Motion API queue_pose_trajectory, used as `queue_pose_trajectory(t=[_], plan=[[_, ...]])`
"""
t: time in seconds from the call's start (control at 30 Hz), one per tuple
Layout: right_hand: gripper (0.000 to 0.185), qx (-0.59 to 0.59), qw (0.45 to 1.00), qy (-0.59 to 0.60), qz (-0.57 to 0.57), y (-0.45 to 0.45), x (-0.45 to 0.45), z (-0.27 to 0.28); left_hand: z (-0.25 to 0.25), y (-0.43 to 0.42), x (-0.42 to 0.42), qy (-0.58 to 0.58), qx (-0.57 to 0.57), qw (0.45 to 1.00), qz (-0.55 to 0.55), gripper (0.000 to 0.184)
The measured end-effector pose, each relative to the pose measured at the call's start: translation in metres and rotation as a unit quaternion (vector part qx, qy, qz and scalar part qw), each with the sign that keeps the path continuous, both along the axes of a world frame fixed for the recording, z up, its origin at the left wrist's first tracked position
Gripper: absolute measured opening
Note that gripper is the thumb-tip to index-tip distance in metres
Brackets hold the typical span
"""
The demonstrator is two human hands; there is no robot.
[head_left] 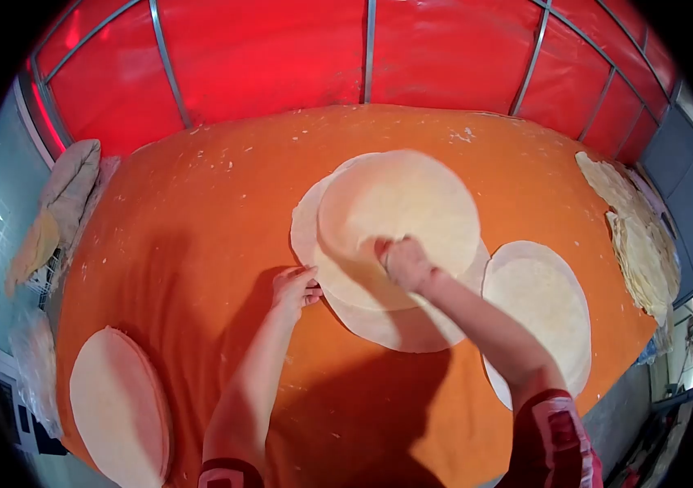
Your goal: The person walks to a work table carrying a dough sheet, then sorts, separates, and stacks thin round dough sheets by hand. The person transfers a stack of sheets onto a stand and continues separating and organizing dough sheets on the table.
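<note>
A large, round, pale flatbread sheet lies on top of another round sheet, with more thin dough showing beneath at the lower right. My right hand is closed over the middle of the top sheet, and what its fingers hold, if anything, is hidden. At the left edge of the sheets, my left hand has its thumb and fingers together on the rim. The top sheet's far edge is slightly blurred.
A stack of round sheets sits at the front left. Another round sheet lies under my right forearm. Wrinkled flatbreads are piled at the right edge, and folded cloth at the left. A red panelled wall stands behind the orange table.
</note>
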State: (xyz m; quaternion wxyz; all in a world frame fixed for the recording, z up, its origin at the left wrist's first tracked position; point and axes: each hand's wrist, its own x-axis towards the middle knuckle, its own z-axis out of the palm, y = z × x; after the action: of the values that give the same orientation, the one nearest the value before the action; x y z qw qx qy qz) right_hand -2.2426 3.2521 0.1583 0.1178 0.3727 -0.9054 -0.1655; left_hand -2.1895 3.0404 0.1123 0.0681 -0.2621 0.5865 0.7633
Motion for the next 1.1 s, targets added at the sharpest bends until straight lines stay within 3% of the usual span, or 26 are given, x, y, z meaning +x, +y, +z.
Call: queue_pose_trajectory(t=[0.03, 0.07, 0.13, 0.2, 0.27, 0.4, 0.47, 0.5, 0.53, 0.63, 0.67, 0.73, 0.8, 0.83, 0.87, 0.93, 0.97, 1.0, 1.07, 1.1], plan=[[0.018, -0.076, 0.997, -0.023, 0.023, -0.005, 0.006, -0.012, 0.002, 0.002, -0.005, 0.003, -0.073, 0.997, 0.003, 0.020], [0.018, -0.074, 0.997, -0.023, 0.025, -0.007, 0.001, -0.018, 0.004, 0.002, -0.010, 0.004, -0.071, 0.997, 0.005, 0.020], [0.015, -0.195, 0.974, -0.073, -0.084, -0.013, 0.003, -0.005, 0.004, 0.002, -0.015, 0.018, -0.192, 0.981, -0.014, 0.016], [0.010, -0.244, 0.961, -0.079, -0.103, -0.017, 0.010, -0.007, -0.003, 0.002, -0.019, 0.015, -0.210, 0.978, -0.003, 0.014], [0.012, -0.141, 0.985, -0.078, -0.054, -0.018, 0.018, -0.024, 0.003, 0.003, -0.019, 0.019, -0.156, 0.988, 0.004, 0.013], [0.019, -0.240, 0.960, -0.078, -0.123, -0.032, 0.017, -0.004, 0.004, -0.002, -0.016, 0.034, -0.107, 0.994, -0.015, 0.011], [0.025, -0.135, 0.986, -0.037, -0.086, -0.041, 0.031, -0.025, 0.006, -0.002, -0.016, 0.056, 0.009, 0.998, -0.004, 0.010], [0.027, -0.161, 0.964, -0.173, -0.124, -0.042, 0.040, -0.022, 0.005, -0.002, -0.018, 0.058, 0.008, 0.998, -0.007, 0.010], [0.027, -0.162, 0.964, -0.170, -0.124, -0.042, 0.045, -0.026, 0.004, -0.001, -0.020, 0.072, 0.039, 0.997, -0.001, 0.011], [0.034, -0.321, 0.935, -0.132, -0.072, -0.038, 0.057, -0.039, 0.004, 0.000, -0.023, 0.109, 0.087, 0.990, 0.002, 0.012], [0.034, -0.318, 0.936, -0.133, -0.074, -0.038, 0.058, -0.041, 0.004, 0.001, -0.024, 0.133, 0.100, 0.986, -0.007, 0.014], [0.029, -0.351, 0.936, 0.019, -0.011, -0.041, 0.059, -0.041, 0.012, 0.004, -0.026, 0.147, 0.110, 0.983, -0.010, 0.016], [0.020, -0.335, 0.923, -0.158, -0.107, -0.030, 0.028, -0.036, 0.015, 0.005, -0.029, 0.161, 0.115, 0.980, -0.014, 0.019], [0.017, -0.490, 0.843, -0.220, -0.025, -0.012, -0.022, -0.068, 0.015, 0.004, -0.031, 0.136, 0.166, 0.977, 0.005, 0.021], [0.021, -0.500, 0.831, -0.243, -0.037, 0.007, -0.050, -0.035, 0.015, 0.004, -0.033, 0.109, 0.217, 0.970, 0.025, 0.023], [0.033, -0.519, 0.803, -0.287, -0.062, 0.046, -0.106, 0.031, 0.013, 0.009, -0.035, 0.103, 0.205, 0.973, 0.026, 0.025], [0.020, -0.312, 0.942, 0.104, -0.072, 0.045, -0.107, 0.077, 0.010, 0.013, -0.036, 0.100, 0.200, 0.975, 0.007, 0.024], [0.010, -0.410, 0.900, 0.149, 0.005, 0.067, -0.151, 0.091, 0.008, 0.016, -0.038, 0.097, 0.195, 0.976, -0.011, 0.024], [0.009, -0.376, 0.892, 0.245, 0.054, 0.038, -0.094, 0.164, 0.004, 0.021, -0.048, 0.082, 0.181, 0.980, -0.011, 0.022], [0.009, -0.373, 0.893, 0.246, 0.056, 0.036, -0.088, 0.162, 0.005, 0.023, -0.053, 0.067, 0.164, 0.984, -0.013, 0.022]])
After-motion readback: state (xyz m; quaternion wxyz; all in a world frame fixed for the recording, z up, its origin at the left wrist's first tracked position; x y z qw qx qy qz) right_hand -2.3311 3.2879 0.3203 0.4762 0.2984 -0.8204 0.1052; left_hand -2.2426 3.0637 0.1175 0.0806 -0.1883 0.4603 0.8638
